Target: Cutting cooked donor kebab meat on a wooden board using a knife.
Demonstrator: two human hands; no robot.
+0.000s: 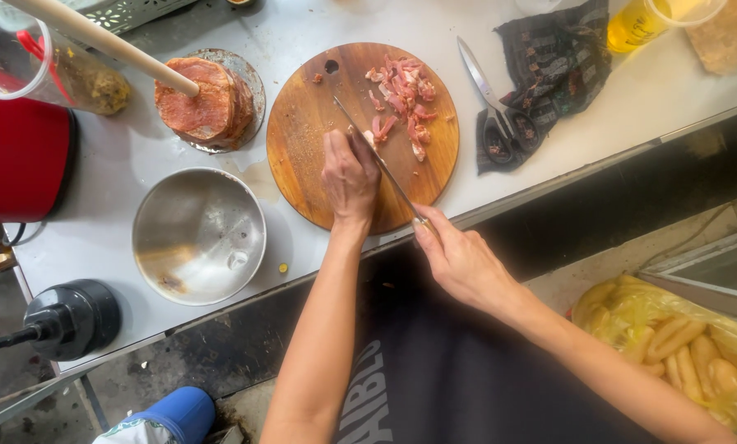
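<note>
L hand [349, 175] pins meat [370, 136] on board [303, 131]; R hand [459, 259] grips knife [377, 158].

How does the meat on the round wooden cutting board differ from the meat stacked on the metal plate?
The meat on the round wooden cutting board is cut into small pink strips, scattered loosely; the meat on the metal plate lies in large reddish-brown slabs, stacked in a pile. The left hand presses a piece on the board; a wooden stick rests on the stack. Both look raw.

2 hands [349, 177], 1 knife [377, 158], 1 round board [311, 123], 1 metal bowl [198, 234], 1 pair of scissors [488, 99], 1 cloth [558, 62].
</note>
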